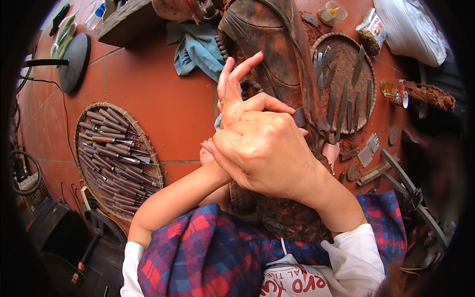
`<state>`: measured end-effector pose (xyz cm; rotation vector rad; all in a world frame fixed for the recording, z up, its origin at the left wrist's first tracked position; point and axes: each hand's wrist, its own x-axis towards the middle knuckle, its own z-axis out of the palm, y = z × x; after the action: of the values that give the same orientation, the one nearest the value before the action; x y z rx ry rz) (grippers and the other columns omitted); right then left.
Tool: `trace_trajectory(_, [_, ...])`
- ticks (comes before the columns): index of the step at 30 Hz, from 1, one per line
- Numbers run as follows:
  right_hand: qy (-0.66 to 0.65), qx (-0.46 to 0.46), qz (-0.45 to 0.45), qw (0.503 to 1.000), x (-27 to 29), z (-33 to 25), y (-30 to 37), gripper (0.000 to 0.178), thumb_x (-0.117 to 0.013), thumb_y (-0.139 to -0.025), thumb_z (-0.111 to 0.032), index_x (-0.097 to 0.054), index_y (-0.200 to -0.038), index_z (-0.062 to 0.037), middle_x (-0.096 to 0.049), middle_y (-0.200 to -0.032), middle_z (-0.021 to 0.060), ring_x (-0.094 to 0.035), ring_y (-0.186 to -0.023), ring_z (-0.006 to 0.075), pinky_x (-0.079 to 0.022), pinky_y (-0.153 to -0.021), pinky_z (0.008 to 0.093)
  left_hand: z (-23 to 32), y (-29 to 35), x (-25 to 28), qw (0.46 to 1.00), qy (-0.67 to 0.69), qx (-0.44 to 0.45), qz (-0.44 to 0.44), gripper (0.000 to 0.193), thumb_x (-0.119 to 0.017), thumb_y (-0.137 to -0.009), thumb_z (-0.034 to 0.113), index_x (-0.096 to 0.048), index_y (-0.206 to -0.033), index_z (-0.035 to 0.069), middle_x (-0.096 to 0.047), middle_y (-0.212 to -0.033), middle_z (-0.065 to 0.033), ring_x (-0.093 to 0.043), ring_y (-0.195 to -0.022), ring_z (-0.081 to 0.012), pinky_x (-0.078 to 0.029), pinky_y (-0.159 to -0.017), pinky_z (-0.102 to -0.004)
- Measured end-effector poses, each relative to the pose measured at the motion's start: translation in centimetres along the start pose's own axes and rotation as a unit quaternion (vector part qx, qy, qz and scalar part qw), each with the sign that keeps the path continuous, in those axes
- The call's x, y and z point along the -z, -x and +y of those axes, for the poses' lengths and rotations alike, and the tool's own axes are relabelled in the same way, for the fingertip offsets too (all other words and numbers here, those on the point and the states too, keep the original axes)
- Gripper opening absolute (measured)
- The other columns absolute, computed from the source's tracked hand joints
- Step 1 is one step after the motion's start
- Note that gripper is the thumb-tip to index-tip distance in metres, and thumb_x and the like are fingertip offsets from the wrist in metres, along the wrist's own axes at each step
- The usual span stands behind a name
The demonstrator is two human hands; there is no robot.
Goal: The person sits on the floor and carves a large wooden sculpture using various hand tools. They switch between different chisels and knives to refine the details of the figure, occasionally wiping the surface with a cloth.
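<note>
A dark, carved wooden figure (262, 44) with a beaded strand lies lengthwise before me, its lower end against my lap. My right hand (269, 148) crosses over the left wrist, closed, knuckles up. Behind it, my left hand (232, 106) has two fingers raised and apart, while another digit reaches right. That digit's tip and a right fingertip meet a small dark flat scraper blade (300, 119) against the figure's right side. Most of the blade is hidden behind my hands, as are the right fingers.
At left, a round woven tray (158, 171) holds many wooden-handled carving tools. Another woven tray (370, 94) at right carries flat metal blades among brown dust. A blue cloth (195, 49), a glass jar (332, 14), a white sack (410, 29) and a black round base (75, 62) surround the figure.
</note>
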<state>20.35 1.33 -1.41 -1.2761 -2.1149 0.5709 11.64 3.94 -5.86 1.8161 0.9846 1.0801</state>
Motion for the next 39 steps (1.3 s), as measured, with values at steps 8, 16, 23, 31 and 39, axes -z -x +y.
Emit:
trace_trajectory(8, [-0.054,0.004,0.061,0.997,1.1,-0.5,-0.1,0.023,-0.063,-0.083,-0.015,-0.059,-0.066,-0.0008,-0.059,-0.060,0.0178,-0.064,-0.059,0.0306,-0.050,-0.057,0.0408,1.2,-0.6,0.2,0.999,0.000,0.006,-0.041,0.019,-0.072,-0.062,0.023,-0.067,-0.070,0.007,-0.055,-0.119,-0.0161,-0.038,-0.132,-0.0364,-0.028,-0.112,-0.0533])
trace_trajectory(16, [-0.060,0.003,0.094,0.994,1.2,-0.6,-0.4,0.028,-0.067,-0.086,-0.018,-0.055,-0.065,-0.0034,-0.057,-0.061,0.0104,-0.062,-0.060,0.0276,-0.050,-0.060,0.0391,0.4,-0.1,0.4,0.998,0.005,0.030,-0.056,0.029,-0.082,-0.053,0.021,-0.065,-0.070,0.005,-0.053,-0.114,-0.0129,-0.045,-0.118,-0.0315,-0.032,-0.108,-0.0482])
trace_trajectory(23, [-0.087,0.012,0.123,0.989,0.7,-0.6,-0.3,0.028,-0.066,-0.086,-0.017,-0.054,-0.066,-0.0032,-0.057,-0.059,0.0119,-0.061,-0.058,0.0262,-0.050,-0.056,0.0378,1.0,-0.3,1.3,0.993,0.036,0.074,-0.080,0.027,-0.084,-0.055,0.016,-0.066,-0.072,0.004,-0.053,-0.115,-0.0145,-0.044,-0.116,-0.0290,-0.037,-0.097,-0.0422])
trace_trajectory(31, [-0.084,0.010,0.159,0.984,1.3,-1.0,-0.3,0.028,-0.067,-0.084,-0.016,-0.053,-0.064,-0.0035,-0.056,-0.060,0.0117,-0.060,-0.057,0.0261,-0.047,-0.054,0.0375,2.0,-1.0,1.4,0.994,-0.044,0.009,-0.096,0.032,-0.085,-0.056,0.015,-0.067,-0.079,0.003,-0.053,-0.114,-0.0134,-0.049,-0.111,-0.0260,-0.042,-0.094,-0.0400])
trace_trajectory(39, [-0.044,0.010,0.175,0.983,0.7,-0.9,-0.2,0.027,-0.069,-0.083,-0.017,-0.053,-0.066,-0.0041,-0.055,-0.060,0.0116,-0.060,-0.058,0.0257,-0.049,-0.056,0.0367,3.1,-1.0,1.8,0.986,-0.082,0.052,-0.134,0.028,-0.081,-0.064,0.011,-0.065,-0.085,0.001,-0.050,-0.117,-0.0138,-0.050,-0.108,-0.0246,-0.040,-0.099,-0.0412])
